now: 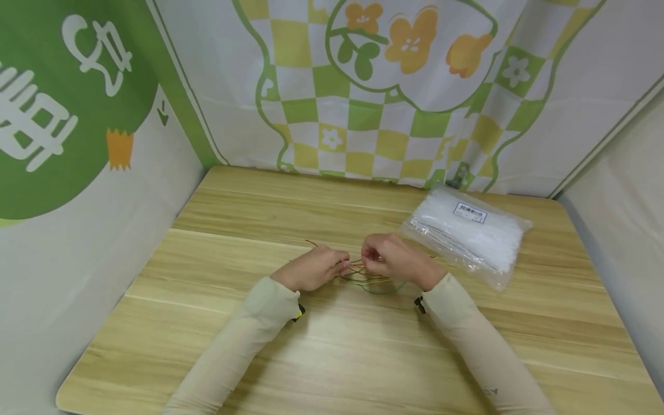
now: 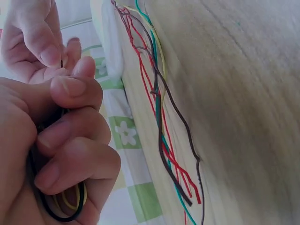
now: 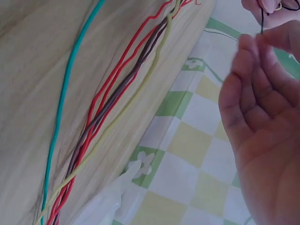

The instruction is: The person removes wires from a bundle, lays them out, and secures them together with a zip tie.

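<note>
My left hand grips a small coil of wire, its fingers curled over it; a black wire and a yellow wire loop out below them in the left wrist view. Facing it, my right hand pinches a thin black end between thumb and forefinger, its other fingers loosely bent. Beneath both hands, loose wires lie lengthwise on the table: red wires, dark brown wires, a pale yellow wire and a green wire. Part of the coil is hidden inside the left palm.
A clear plastic bag of thin white strips, with a barcode label, lies at the back right, close to my right hand. The wooden table ends at a patterned curtain behind and white walls at the sides.
</note>
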{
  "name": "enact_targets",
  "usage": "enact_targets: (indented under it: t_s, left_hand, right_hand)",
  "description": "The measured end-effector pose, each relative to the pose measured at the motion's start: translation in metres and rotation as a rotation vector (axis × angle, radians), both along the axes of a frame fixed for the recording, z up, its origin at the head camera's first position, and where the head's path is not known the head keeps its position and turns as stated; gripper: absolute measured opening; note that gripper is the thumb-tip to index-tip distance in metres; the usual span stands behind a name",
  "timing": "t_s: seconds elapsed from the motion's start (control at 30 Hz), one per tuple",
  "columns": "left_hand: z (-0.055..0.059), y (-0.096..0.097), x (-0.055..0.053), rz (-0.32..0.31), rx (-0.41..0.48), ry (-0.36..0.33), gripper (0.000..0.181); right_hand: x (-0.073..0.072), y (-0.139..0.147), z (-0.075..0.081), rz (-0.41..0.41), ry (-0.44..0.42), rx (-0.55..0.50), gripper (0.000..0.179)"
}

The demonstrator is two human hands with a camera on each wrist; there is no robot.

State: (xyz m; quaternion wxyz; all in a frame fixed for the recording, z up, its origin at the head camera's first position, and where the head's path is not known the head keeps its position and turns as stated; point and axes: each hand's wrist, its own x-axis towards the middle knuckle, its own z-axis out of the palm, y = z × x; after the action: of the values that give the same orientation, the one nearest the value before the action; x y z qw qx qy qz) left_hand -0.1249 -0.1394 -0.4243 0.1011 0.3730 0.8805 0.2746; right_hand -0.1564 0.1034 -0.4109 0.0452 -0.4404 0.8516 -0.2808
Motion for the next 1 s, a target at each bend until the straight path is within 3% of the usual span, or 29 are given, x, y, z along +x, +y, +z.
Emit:
enact_targets:
  t_s: [0.2,0.4,0.5,0.6,0.7,0.87,1.0]
  left_hand:
    - [-0.002,0.005,0.002,-0.013,-0.028,0.001,0.026]
    - [-0.002,0.006,0.002,-0.039,0.005,-0.028,0.027]
    - [0.002,0.001,0.001,-0.03,-0.001,-0.062,0.027]
    - [0.004,-0.009,0.0,-0.003,-0.031,-0.078,0.03]
    - [0.006,-0.016,0.0,0.001,-0.05,-0.077,0.031]
    - [0.005,-0.016,-0.001,-0.023,-0.044,-0.052,0.032]
    - [0.003,-0.016,-0.001,0.015,-0.055,-0.091,0.031]
  right_hand:
    - [0.002,-0.003,-0.004,0.045,0.108,0.008,0.015]
    - [0.0,-0.006,-0.008,0.152,0.158,-0.046,0.004]
    - [-0.004,0.0,-0.008,0.163,0.195,-0.072,0.02]
    - [-0.007,0.013,-0.008,0.119,0.225,-0.074,0.03]
    - [-0.008,0.025,-0.007,0.08,0.213,-0.041,0.027]
    - [-0.004,0.026,-0.007,0.088,0.145,0.039,0.007]
    - [0.0,0.025,-0.005,0.097,0.152,0.055,0.01]
